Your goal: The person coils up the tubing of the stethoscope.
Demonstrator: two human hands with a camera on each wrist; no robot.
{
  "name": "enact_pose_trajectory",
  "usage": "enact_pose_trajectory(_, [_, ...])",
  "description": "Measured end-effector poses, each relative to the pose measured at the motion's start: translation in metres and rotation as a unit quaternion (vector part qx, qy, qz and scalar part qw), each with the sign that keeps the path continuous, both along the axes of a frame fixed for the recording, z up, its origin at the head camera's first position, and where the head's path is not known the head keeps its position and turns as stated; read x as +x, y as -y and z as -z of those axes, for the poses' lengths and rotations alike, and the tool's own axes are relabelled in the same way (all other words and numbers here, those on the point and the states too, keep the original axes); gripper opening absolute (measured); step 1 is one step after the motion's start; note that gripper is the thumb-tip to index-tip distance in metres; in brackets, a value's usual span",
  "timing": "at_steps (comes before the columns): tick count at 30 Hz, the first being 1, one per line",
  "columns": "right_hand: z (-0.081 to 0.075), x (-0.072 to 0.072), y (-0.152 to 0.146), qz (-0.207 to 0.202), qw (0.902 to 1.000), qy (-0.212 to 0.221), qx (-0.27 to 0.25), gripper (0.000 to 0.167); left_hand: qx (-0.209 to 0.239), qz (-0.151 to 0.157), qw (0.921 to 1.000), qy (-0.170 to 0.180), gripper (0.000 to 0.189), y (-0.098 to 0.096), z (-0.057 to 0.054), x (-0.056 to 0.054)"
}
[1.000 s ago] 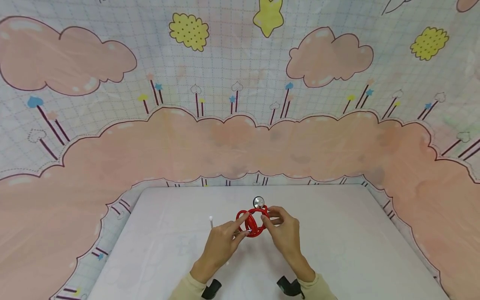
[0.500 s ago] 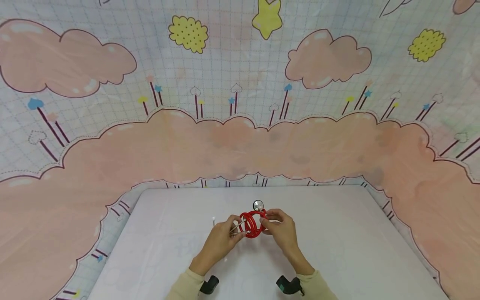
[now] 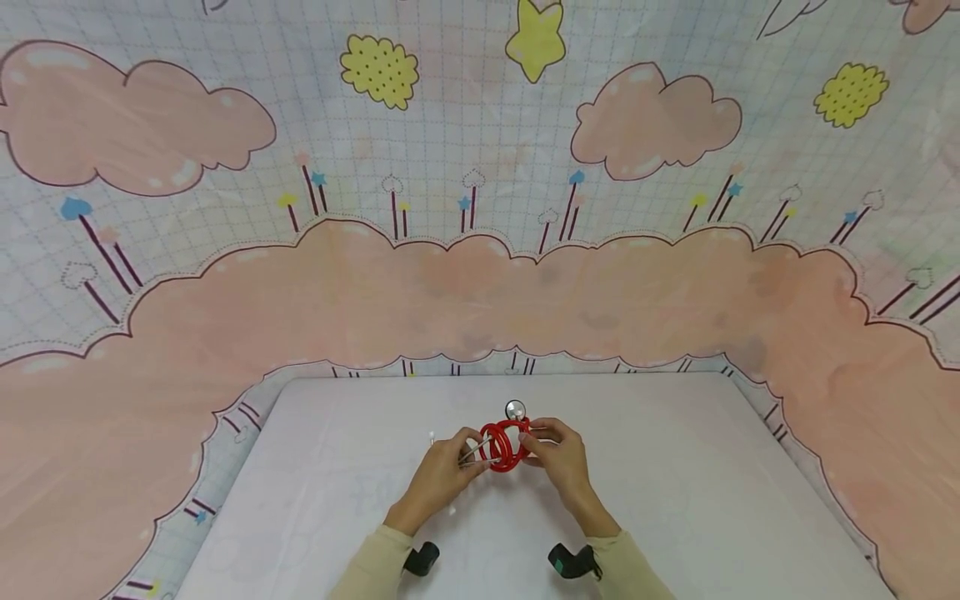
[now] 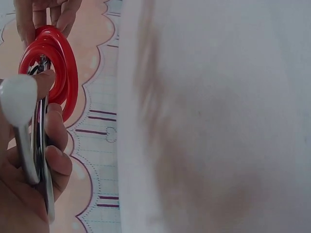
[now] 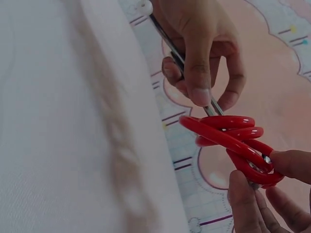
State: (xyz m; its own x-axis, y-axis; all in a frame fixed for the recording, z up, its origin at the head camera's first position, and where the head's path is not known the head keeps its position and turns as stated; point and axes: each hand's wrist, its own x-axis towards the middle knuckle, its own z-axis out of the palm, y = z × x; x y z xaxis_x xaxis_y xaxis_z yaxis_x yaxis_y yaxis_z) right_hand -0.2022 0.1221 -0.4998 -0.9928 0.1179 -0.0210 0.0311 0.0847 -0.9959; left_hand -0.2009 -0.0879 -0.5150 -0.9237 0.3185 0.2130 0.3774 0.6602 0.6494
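Observation:
Both hands hold a stethoscope up over the white table, its red tubing [image 5: 223, 140] wound in a coil. My left hand [image 3: 435, 482] grips the metal ear tubes [image 4: 42, 145], thumb and fingers on either side of them. A white ear tip [image 4: 18, 99] sticks out past that hand. On the right, my right hand [image 3: 564, 463] pinches the coil's other end between thumb and fingers. The round silver chest piece [image 3: 515, 409] stands out at the far side of the coil. Loops of tubing lie between the hands, around the ends of the ear tubes.
The white table [image 3: 315, 442] spreads out below the hands. Behind and around it hangs a cloth [image 3: 480, 300] printed with clouds and stars. Black wrist cameras [image 3: 422, 558] sit at both sleeves.
My left index finger, earlier stretched over the red coil, has drawn back to the metal ear tubes. The right hand keeps its pinch, and the stethoscope has barely shifted.

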Motion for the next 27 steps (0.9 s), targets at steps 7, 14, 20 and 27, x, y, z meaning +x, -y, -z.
enact_pose_trajectory(7, [0.014,-0.013,0.000,-0.006,0.9998,0.004,0.018,0.030,0.016,0.010,0.9992,0.035,0.033,0.001,0.008,-0.013])
enact_pose_trajectory(14, [0.024,-0.025,-0.001,-0.004,0.9992,0.032,0.024,0.030,0.019,0.018,0.9987,0.043,0.027,0.001,0.017,-0.025])
enact_pose_trajectory(20, [0.034,-0.031,-0.003,-0.008,0.9967,0.055,0.060,0.028,0.015,0.027,0.9987,0.040,0.024,0.000,0.028,-0.033])
enact_pose_trajectory(27, [0.042,-0.032,-0.004,-0.022,0.9933,0.069,0.090,0.029,0.006,0.040,0.9991,-0.009,0.022,0.001,0.037,-0.034])
